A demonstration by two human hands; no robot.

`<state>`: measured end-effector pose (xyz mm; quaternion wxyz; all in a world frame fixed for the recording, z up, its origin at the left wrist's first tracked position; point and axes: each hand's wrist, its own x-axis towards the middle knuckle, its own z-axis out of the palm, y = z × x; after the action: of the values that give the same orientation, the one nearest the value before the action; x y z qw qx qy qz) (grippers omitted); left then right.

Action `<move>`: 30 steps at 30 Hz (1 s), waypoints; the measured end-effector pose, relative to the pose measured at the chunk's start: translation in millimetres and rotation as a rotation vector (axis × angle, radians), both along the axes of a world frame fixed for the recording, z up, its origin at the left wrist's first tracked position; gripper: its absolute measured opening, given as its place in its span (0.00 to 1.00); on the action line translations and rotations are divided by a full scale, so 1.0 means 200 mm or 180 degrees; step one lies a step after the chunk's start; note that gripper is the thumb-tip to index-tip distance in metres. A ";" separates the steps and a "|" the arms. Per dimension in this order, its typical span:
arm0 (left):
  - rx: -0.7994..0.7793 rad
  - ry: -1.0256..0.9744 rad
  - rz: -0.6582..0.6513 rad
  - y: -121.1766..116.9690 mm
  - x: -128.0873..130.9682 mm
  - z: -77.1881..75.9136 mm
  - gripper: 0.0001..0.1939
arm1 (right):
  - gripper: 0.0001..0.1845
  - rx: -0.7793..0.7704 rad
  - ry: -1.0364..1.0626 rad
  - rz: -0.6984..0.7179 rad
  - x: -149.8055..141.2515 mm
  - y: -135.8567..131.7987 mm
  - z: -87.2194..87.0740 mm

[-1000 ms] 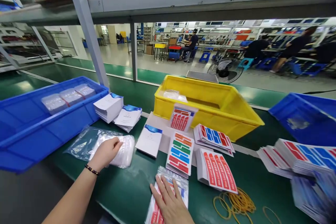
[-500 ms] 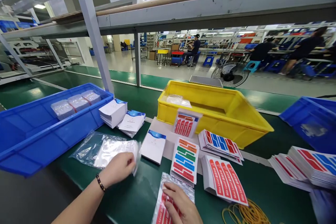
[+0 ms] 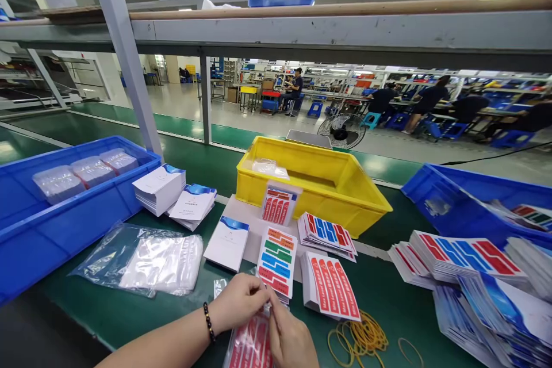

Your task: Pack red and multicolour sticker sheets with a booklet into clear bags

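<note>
My left hand [image 3: 241, 301] and my right hand [image 3: 290, 330] meet at the front of the bench, fingertips pinched together at the top edge of a clear plastic bag [image 3: 250, 345] holding red-printed label sheets. A bit of clear plastic [image 3: 219, 286] pokes out beside my left hand; whether it belongs to a second bag I cannot tell. Just beyond my fingers lies a stack of multicoloured label sheets [image 3: 277, 259]. To its right is a stack of red label sheets [image 3: 332, 287], and on its left a white booklet stack [image 3: 227, 241]. Flat clear bags [image 3: 161, 261] rest farther left.
A yellow bin [image 3: 310, 198] stands behind the stacks, with blue bins at left [image 3: 86, 207] and right [image 3: 470, 201]. Rubber bands [image 3: 362, 336] lie at front right, near more label sheets [image 3: 466, 256] and booklets [image 3: 500, 310]. A shelf beam [image 3: 302, 31] crosses overhead. People sit beyond.
My left hand has moved right, from the pile of clear bags to my right hand. My right hand, earlier lying over the bag of red labels, now pinches its top edge. The view has shifted right.
</note>
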<state>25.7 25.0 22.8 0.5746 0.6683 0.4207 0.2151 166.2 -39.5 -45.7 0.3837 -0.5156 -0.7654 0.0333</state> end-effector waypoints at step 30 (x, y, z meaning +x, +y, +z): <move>-0.0436 -0.0236 -0.0063 0.03 -0.06 -0.06 0.16 | 0.11 0.0217 -0.0480 -0.0123 -0.06 -0.02 0.20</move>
<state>14.2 30.8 9.8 0.6362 0.6231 0.4063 0.2048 155.1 -43.0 -5.6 0.3429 -0.5180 -0.7827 -0.0391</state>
